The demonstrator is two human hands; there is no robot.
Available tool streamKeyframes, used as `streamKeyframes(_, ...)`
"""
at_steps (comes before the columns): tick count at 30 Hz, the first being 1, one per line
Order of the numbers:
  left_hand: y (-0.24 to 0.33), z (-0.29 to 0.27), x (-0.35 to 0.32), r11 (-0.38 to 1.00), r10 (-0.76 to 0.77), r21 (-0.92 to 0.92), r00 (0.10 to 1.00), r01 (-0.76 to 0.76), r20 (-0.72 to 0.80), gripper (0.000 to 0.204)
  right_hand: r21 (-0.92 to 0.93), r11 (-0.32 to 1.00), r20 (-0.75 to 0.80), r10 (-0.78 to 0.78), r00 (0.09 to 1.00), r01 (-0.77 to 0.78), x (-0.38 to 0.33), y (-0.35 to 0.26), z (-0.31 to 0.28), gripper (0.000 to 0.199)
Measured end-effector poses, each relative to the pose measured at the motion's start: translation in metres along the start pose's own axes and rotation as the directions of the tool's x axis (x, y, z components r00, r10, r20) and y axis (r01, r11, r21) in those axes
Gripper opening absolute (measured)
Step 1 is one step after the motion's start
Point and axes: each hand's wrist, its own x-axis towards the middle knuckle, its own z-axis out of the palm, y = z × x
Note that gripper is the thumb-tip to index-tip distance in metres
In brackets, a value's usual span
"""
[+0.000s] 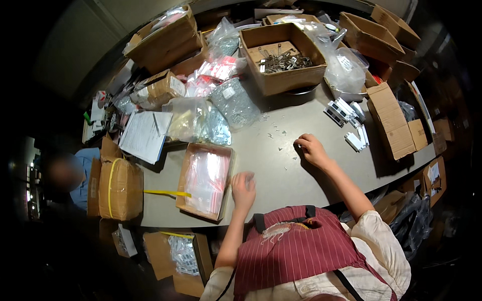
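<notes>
My right hand (310,149) reaches over the grey table, fingertips pinched together on something too small to make out. Small loose screws (271,135) lie scattered just beyond and left of it. My left hand (243,189) is beside the right wall of a shallow cardboard box (182,200); its fingers are blurred, so their state is unclear. Clear zip bags with red edges (205,178) fill that box. Farther right on the table lie white and dark plastic-looking parts (342,111), with smaller white pieces (356,139) nearer to me.
A deep carton of metal parts (286,83) stands at the back. Bulging plastic bags (236,105) and a paper sheet (143,130) crowd the left. An upright cardboard box (390,120) borders the right. A yellow strap (163,192) runs to a brown carton (120,188).
</notes>
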Motion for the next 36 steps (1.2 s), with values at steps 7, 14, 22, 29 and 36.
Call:
streamKeyframes(7,0.006,-0.003,0.003,0.998,-0.043,-0.056,0.999,0.043,-0.008,0.015,-0.009,0.995,0.148,-0.100,0.984,0.103,-0.008,-0.008,-0.002,0.031)
streamKeyframes(14,0.004,-0.002,0.007,0.999,-0.029,-0.036,1.000,0.029,-0.004,0.015,0.032,0.987,0.152,-0.162,0.975,0.159,-0.012,-0.017,0.006,0.034)
streamKeyframes(22,0.001,-0.004,0.004,0.998,-0.035,-0.060,0.999,0.036,0.014,0.018,-0.016,0.987,0.068,-0.160,0.985,0.162,-0.018,-0.035,0.013,0.030)
streamKeyframes(29,0.000,-0.003,0.001,0.995,-0.068,-0.071,0.997,0.070,0.026,0.017,-0.115,0.974,0.082,-0.188,0.979,0.196,-0.021,-0.025,0.022,0.026)
streamKeyframes(36,0.008,0.000,-0.002,0.998,-0.059,-0.035,0.998,0.059,0.014,0.018,-0.004,1.000,0.118,0.022,0.993,-0.022,-0.020,-0.005,0.012,0.014)
